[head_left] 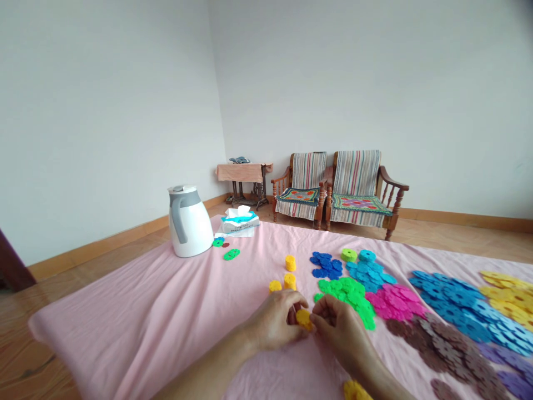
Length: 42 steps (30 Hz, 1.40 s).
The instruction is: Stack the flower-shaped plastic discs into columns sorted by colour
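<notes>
Yellow and notched at the edge, a small stack of discs (pixel 303 319) sits between the person's two hands, close over the pink-draped surface (pixel 137 311). From where I stand, the left hand (pixel 275 319) has its fingers curled about the stack, pinching it, while the right hand (pixel 343 331) presses thumb and forefinger together on its near edge; its other fingers are folded in.

Taking that stack as the middle of a clock, three more yellow stacks (pixel 290 263) stand toward eleven o'clock, two of them just beyond the left knuckles. Dark blue pieces (pixel 327 265) lie at one, a bright green heap (pixel 348 295) at two, right by the right hand, and a pink heap (pixel 395 303) at three. Brown discs (pixel 447 347) spread between three and four.

Out at ten o'clock stands a white jug (pixel 197 225) with a grey handle. Near it, toward eleven, a tissue box (pixel 240 223) carries a line of dark lettering, too small for me to read.
</notes>
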### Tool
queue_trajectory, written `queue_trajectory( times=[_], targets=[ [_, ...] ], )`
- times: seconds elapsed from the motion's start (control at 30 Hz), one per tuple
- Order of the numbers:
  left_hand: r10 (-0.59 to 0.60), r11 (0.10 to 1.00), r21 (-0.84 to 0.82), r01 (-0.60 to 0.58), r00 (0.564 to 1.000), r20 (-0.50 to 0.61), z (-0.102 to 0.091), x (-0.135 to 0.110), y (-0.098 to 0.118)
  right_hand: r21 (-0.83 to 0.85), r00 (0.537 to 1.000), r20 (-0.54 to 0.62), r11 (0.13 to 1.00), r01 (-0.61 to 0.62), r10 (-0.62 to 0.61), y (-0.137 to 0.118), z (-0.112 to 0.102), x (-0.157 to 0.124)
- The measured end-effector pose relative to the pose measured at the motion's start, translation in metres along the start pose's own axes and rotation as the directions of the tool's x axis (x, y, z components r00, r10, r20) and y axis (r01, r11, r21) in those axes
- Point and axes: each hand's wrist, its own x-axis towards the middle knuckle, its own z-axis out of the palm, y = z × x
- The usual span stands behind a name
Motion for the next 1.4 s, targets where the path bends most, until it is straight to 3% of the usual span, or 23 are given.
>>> queue_trajectory(
  times=[0.2, 0.3, 0.43, 0.5, 0.6, 0.77, 0.9, 1.1, 1.17, 1.4],
  targets=[
    [-0.009, 1.000, 0.005, 0.009, 1.000, 0.004, 0.000, 0.001, -0.001, -0.035, 0.999, 0.027, 0.999, -0.027, 0.028, 0.005, -0.006, 0.005],
    [0.003, 1.000, 0.024, -0.003, 1.000, 0.014, -0.001, 0.001, -0.001, -0.088, 0.987, 0.153, 0.996, -0.027, 0.040, -0.003, -0.024, 0.003],
    [0.009, 0.999, 0.053, -0.010, 1.000, 0.030, -0.002, 0.001, 0.000, -0.363, 0.937, 0.351, 0.922, 0.132, 0.004, -0.017, -0.061, -0.010],
    [0.002, 0.998, 0.059, -0.004, 0.999, 0.032, -0.002, 0.001, 0.001, -0.442, 0.900, 0.433, 0.881, 0.167, 0.046, -0.020, -0.076, -0.018],
    [-0.011, 0.998, 0.057, 0.008, 0.999, 0.041, -0.002, 0.001, 0.003, -0.551, 0.864, 0.464, 0.827, 0.109, 0.195, -0.019, -0.086, -0.026],
    [-0.017, 0.999, 0.052, 0.015, 0.999, 0.040, -0.003, 0.001, 0.004, -0.499, 0.826, 0.538, 0.853, 0.154, 0.166, -0.016, -0.080, -0.028],
    [-0.008, 0.999, 0.046, 0.006, 0.999, 0.037, -0.002, 0.001, 0.003, -0.472, 0.823, 0.545, 0.870, 0.144, 0.159, -0.020, -0.070, -0.024],
    [-0.006, 1.000, 0.022, 0.005, 0.999, 0.037, -0.001, 0.001, -0.001, -0.365, 0.915, 0.402, 0.912, 0.186, -0.026, -0.014, -0.051, -0.016],
    [0.002, 1.000, 0.021, -0.003, 0.999, 0.038, -0.001, 0.001, -0.001, -0.367, 0.924, 0.380, 0.911, 0.187, -0.037, -0.014, -0.052, -0.015],
    [0.005, 0.999, 0.052, -0.006, 0.999, 0.032, -0.002, 0.001, 0.002, -0.370, 0.838, 0.541, 0.915, 0.161, 0.072, -0.022, -0.064, -0.023]
  ],
)
